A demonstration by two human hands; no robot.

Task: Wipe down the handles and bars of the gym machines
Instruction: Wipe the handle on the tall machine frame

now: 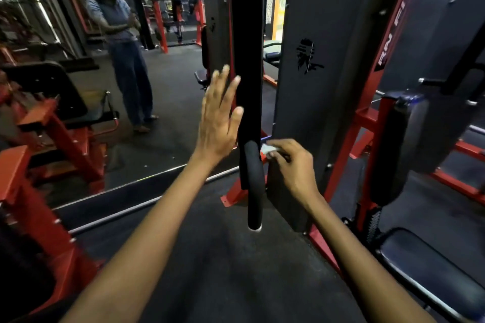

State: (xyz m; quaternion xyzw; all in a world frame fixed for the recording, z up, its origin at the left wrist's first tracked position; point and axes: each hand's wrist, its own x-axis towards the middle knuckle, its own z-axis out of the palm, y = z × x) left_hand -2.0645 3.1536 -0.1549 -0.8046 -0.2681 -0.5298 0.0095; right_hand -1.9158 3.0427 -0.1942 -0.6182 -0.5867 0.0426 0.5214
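A black padded handle (254,186) of a gym machine hangs in the middle of the view, its lower end capped in metal. My right hand (294,165) pinches a small white cloth (268,149) against the handle's upper right side. My left hand (219,118) is raised with straight, spread fingers just left of the black upright bar (248,60); whether it touches the bar is unclear.
A large wall mirror (162,102) on the left reflects a standing person and red machines. A red frame (29,191) stands at the left, a grey weight-stack cover (328,34) and red upright (372,102) at the right, a padded seat (433,273) at lower right.
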